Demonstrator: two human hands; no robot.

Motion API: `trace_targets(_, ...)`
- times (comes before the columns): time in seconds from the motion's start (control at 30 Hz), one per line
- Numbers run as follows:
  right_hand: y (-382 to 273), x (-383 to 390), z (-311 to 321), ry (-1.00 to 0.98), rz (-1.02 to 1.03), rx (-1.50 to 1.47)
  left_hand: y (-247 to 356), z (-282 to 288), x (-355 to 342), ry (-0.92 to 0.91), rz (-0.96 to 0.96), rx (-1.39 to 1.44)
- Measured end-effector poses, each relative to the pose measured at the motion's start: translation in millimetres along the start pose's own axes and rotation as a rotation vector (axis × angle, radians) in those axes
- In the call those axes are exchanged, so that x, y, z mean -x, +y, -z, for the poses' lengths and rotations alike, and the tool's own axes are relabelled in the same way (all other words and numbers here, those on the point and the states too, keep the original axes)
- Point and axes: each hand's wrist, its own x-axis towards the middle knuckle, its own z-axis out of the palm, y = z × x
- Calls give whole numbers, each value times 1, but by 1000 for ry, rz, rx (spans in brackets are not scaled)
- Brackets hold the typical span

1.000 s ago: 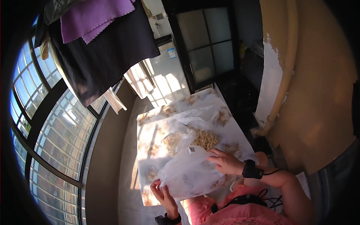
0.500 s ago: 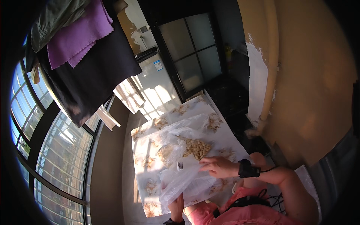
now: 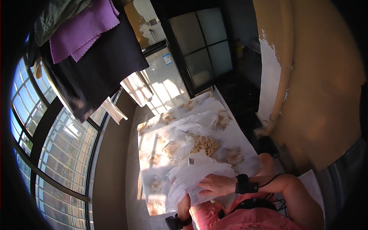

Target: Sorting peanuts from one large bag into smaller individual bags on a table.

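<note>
A translucent white plastic bag (image 3: 205,168) lies spread over the near part of the table, its edge hanging toward my lap. My left hand (image 3: 184,204) reaches up into or under the bag at the near edge, and the plastic hides its fingers. From the right, my right hand (image 3: 217,185) rests on the bag's near side, fingers stretched out and slightly apart. Just beyond the bag sits a pile of peanuts in their shells (image 3: 206,145). Left of the pile is a second clear plastic bag (image 3: 177,151) with pale things inside that I cannot make out.
The table (image 3: 156,196) wears a white cloth with brown flowers. Crumpled clear plastic (image 3: 191,124) lies beyond the peanuts. Dark and purple laundry (image 3: 86,30) hangs at the upper left before a barred window (image 3: 67,153). A pipe (image 3: 285,69) runs up the right wall.
My right hand has left the edge of the peanut pile and come nearer to me, onto the bag. The bag is spread wider to the right, and my left hand has gone further up into or under it.
</note>
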Motion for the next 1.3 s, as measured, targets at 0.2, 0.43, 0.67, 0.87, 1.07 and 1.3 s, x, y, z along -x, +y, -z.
trace_targets(0.2,60,10,34,-375,-521,-154,10,23,-12,-47,331,133)
trace_targets(0.43,60,-20,53,-551,-612,-79,24,23,-26,-108,45,-27)
trace_targets(0.67,57,-26,46,-692,-543,171,41,-1,-22,-325,-193,-720)
trace_targets(0.87,56,-35,53,-809,-701,310,48,-1,-28,-296,-227,-858)
trace_targets(1.07,85,-10,47,-466,-552,199,24,7,-28,-247,-586,-864)
trace_targets(1.3,95,-7,49,-889,-622,301,62,14,-31,-560,-248,-774)
